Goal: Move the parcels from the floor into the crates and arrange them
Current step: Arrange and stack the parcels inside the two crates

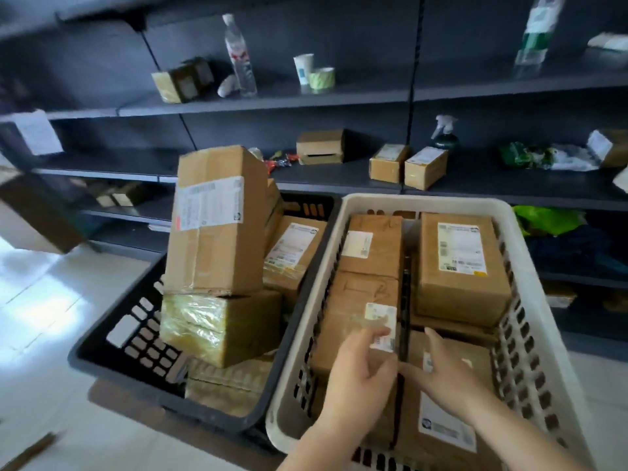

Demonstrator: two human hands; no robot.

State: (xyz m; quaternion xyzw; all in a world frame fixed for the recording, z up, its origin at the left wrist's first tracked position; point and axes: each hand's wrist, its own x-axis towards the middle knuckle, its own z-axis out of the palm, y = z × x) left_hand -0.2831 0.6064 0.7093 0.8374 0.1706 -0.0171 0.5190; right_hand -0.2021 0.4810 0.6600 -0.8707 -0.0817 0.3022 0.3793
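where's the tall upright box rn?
In the head view, left of centre: the tall upright box stands in the black crate, on top of a tape-wrapped parcel, just left of the white crate.

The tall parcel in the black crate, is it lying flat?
No. The tall parcel stands upright on a tape-wrapped parcel in the black crate, rising well above its rim.

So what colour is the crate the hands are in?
White crate, best seen from the head view.
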